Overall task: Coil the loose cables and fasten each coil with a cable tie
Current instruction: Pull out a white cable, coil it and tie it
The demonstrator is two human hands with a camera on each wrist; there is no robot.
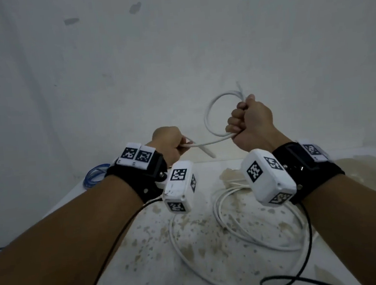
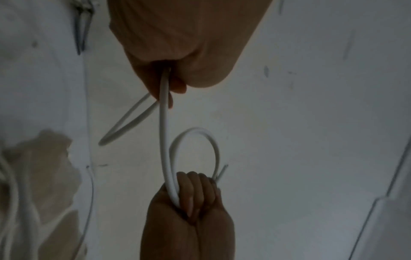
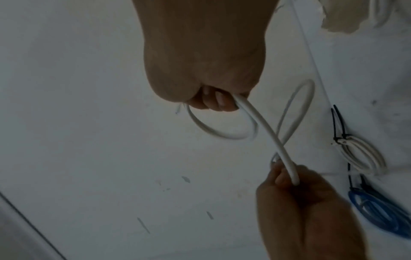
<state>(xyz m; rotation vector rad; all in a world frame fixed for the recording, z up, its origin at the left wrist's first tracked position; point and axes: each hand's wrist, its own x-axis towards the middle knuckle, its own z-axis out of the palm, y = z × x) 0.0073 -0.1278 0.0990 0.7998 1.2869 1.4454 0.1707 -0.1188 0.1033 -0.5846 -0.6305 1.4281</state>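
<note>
The right hand [image 1: 252, 123], fist clenched, grasps one loop of the white cable [image 1: 214, 137] above the table [image 1: 146, 248]. At its 8 o'clock, the left hand [image 1: 171, 143] grips the same cable (apparently folded double there). More white cable [image 1: 235, 229] lies loose at 6 o'clock.

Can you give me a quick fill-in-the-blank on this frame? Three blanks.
1. The right hand holds a ____ cable in a loop.
2. The same cable runs to the ____ hand.
3. The blue coil lies on the ____.

Missing words: white; left; table
</note>
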